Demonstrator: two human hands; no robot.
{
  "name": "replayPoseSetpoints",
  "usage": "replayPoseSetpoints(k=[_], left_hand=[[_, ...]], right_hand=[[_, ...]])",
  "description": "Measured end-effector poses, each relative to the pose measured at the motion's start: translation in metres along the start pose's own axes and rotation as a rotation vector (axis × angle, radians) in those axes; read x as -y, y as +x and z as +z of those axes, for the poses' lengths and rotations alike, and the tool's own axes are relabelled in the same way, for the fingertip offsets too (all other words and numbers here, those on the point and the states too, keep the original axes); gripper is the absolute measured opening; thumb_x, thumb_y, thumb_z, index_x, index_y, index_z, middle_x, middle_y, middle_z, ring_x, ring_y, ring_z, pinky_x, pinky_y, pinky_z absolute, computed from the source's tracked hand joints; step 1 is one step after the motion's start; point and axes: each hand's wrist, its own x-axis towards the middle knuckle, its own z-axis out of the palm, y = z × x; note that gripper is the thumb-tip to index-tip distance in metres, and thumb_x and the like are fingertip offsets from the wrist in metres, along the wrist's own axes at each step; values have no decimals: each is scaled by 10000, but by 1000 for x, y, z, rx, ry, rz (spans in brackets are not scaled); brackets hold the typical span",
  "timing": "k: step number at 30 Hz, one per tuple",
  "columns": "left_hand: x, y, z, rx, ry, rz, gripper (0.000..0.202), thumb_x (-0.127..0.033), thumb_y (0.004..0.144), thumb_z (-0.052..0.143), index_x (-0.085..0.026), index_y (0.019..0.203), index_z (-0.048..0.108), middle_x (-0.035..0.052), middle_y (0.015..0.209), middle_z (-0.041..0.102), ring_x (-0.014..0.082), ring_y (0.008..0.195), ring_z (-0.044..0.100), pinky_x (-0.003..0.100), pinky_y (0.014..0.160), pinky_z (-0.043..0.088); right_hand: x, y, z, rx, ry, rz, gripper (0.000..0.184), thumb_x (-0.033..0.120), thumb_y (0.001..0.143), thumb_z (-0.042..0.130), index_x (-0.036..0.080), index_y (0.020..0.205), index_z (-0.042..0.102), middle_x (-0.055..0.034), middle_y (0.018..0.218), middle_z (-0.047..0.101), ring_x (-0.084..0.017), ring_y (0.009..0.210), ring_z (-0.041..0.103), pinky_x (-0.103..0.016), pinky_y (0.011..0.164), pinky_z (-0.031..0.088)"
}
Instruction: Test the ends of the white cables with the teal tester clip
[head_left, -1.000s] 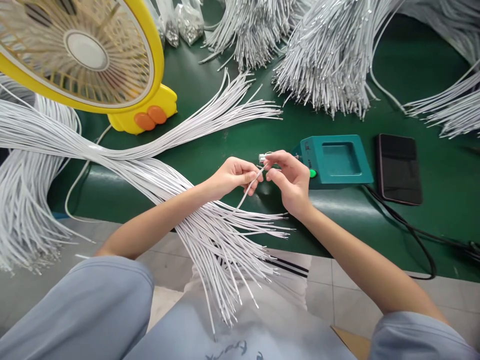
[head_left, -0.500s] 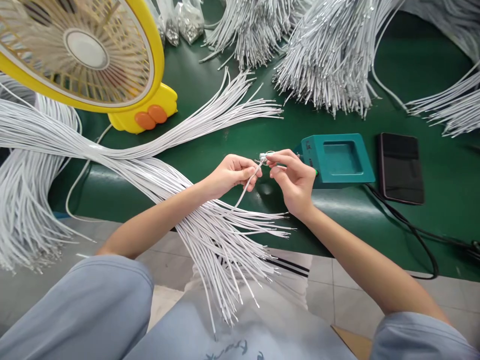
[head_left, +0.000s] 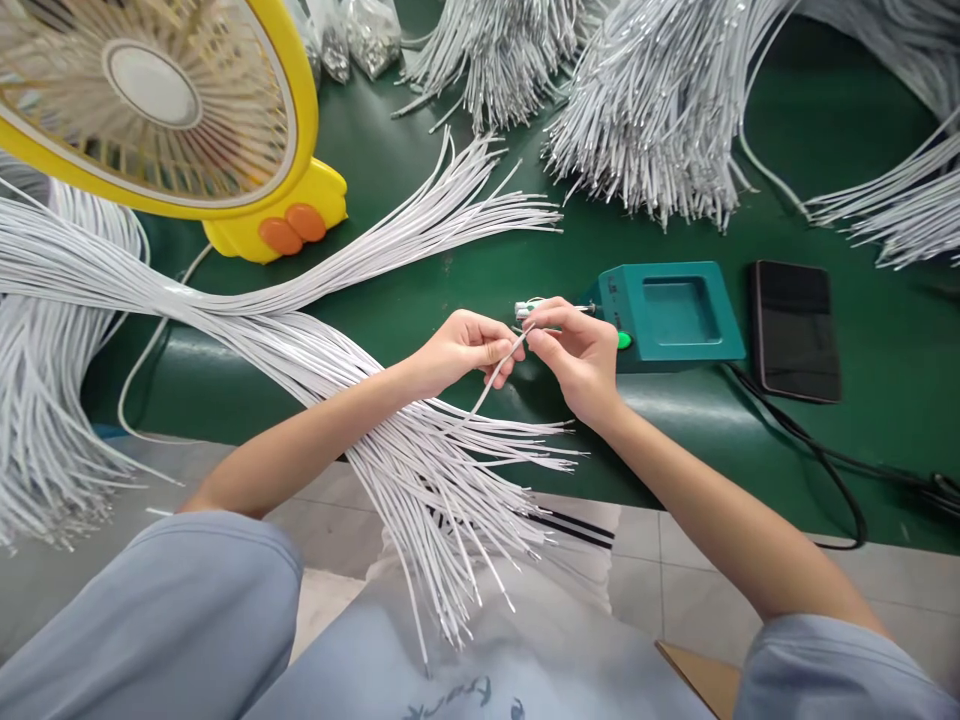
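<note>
As fingers pinch wire, unclear shirt lettering

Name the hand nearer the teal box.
Right. The right hand is beside the teal box's left edge; the left hand is farther left.

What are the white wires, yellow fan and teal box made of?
White wires: likely smooth plastic outside, bending in soft curves; silvery tips look metal.
Yellow fan: probably hard, smooth plastic, with rounded edges.
Teal box: maybe satin plastic; its even colour could be paint.
</note>
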Motion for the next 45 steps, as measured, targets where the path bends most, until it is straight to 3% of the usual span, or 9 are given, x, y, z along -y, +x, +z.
replayPoseSetpoints(k=[8, 11, 14, 17, 22, 28, 32, 39, 45], left_hand=[[1, 1, 1, -40, 7, 35, 355, -415, 670, 803, -88, 758, 697, 24, 583, 641, 99, 488, 610, 185, 474, 476], [1, 1, 1, -50, 7, 48, 355, -420, 668, 803, -92, 749, 694, 24, 590, 642, 100, 494, 613, 189, 483, 490], [0, 1, 0, -49, 12, 52, 354, -425, 672, 799, -95, 740, 690, 23, 586, 640, 101, 495, 612, 195, 489, 500], [0, 1, 0, -47, 26, 58, 362, -434, 663, 802, -96, 734, 693, 25, 583, 644, 103, 489, 611, 200, 486, 502], [0, 1, 3, -116, 58, 98, 335, -391, 627, 832, -96, 735, 716, 45, 616, 680, 125, 561, 648, 231, 563, 552], [-2, 0, 6, -238, 157, 174, 284, -339, 581, 855, -102, 659, 719, 35, 612, 674, 109, 567, 609, 223, 565, 513], [-2, 0, 6, -294, 253, 207, 279, -330, 561, 858, -102, 646, 720, 28, 604, 660, 101, 572, 570, 217, 552, 469], [5, 0, 9, -309, 322, 193, 282, -306, 553, 854, -89, 650, 702, 32, 607, 651, 97, 535, 563, 210, 514, 479], [13, -3, 13, -271, 327, 231, 246, -291, 598, 831, -101, 684, 701, 24, 610, 647, 100, 526, 571, 218, 510, 502]], right_hand=[[1, 3, -1, 71, -33, 38, 133, 252, 805, 608, 192, 688, 587, -9, 716, 548, -134, 698, 524, -265, 598, 446], [-2, 3, -2, 33, -3, 33, 172, 273, 803, 583, 193, 653, 563, -4, 685, 518, -134, 671, 504, -271, 594, 453], [-4, 1, -3, -14, 47, 51, 133, 315, 824, 567, 207, 778, 631, -20, 786, 566, -151, 735, 546, -275, 598, 488], [-4, 0, -3, 39, 65, 47, 184, 345, 848, 566, 237, 941, 682, -36, 918, 617, -165, 810, 591, -283, 620, 510], [-4, -1, -3, 59, 35, -5, 211, 361, 869, 556, 235, 813, 717, -38, 811, 643, -178, 787, 600, -304, 612, 499], [0, -2, -1, 60, 32, -50, 140, 301, 855, 595, 239, 829, 718, -32, 817, 666, -172, 795, 604, -298, 609, 497], [2, -1, 1, 21, -129, -104, 49, 232, 809, 651, 210, 794, 692, -38, 796, 658, -165, 763, 601, -280, 567, 473], [5, 1, -3, 51, -480, -294, 147, 155, 806, 581, 183, 662, 591, -4, 646, 532, -109, 562, 446, -270, 508, 349], [10, -1, 0, 65, -298, -100, 191, 156, 788, 551, 192, 602, 532, 2, 610, 501, -125, 579, 449, -272, 505, 328]])
